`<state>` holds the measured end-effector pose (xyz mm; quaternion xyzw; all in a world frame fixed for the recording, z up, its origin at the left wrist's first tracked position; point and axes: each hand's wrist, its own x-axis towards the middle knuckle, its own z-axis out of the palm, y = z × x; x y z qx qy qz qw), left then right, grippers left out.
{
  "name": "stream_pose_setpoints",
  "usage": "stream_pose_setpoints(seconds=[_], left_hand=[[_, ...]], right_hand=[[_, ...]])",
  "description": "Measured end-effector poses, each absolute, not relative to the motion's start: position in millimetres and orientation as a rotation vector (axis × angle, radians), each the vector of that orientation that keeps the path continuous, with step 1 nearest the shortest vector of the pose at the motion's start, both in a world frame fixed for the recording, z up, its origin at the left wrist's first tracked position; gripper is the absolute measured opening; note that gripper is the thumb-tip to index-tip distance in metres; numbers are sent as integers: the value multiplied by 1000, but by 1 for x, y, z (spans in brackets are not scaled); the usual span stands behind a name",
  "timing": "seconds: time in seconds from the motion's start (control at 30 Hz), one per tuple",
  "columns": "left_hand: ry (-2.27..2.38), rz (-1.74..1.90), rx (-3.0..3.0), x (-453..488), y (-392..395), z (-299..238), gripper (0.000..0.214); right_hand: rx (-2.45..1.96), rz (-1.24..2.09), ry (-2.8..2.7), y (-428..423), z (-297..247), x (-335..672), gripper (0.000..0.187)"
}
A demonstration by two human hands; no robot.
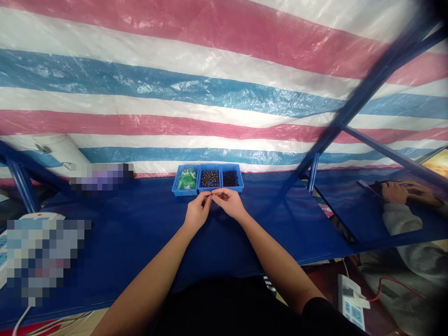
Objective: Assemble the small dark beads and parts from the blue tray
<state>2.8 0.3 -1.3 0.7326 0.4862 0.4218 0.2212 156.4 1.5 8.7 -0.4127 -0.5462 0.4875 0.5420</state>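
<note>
My left hand point(197, 212) and my right hand point(228, 202) meet over the blue table point(140, 233), just in front of three small blue bins. Both hands have fingers pinched together on a tiny dark part point(211, 196) between them, too small to name. The left bin point(185, 180) holds green pieces. In the middle bin point(210, 179) lie small dark parts with light specks. Small black parts fill the right bin point(230, 178).
A striped red, white and blue tarp point(210, 84) hangs behind the table. Blue metal frame bars point(353, 107) slant at the right. Another person's hands point(402, 191) work at the neighbouring table. A white power strip point(352, 303) lies on the floor at lower right.
</note>
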Motion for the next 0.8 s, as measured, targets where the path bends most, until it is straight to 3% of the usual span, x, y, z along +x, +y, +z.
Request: stream_pose_setpoints(seconds=[0.8], left_hand=[[1322, 1049, 2007, 3, -3, 5, 25]], right_hand=[[-992, 1131, -1286, 0, 11, 157, 24]])
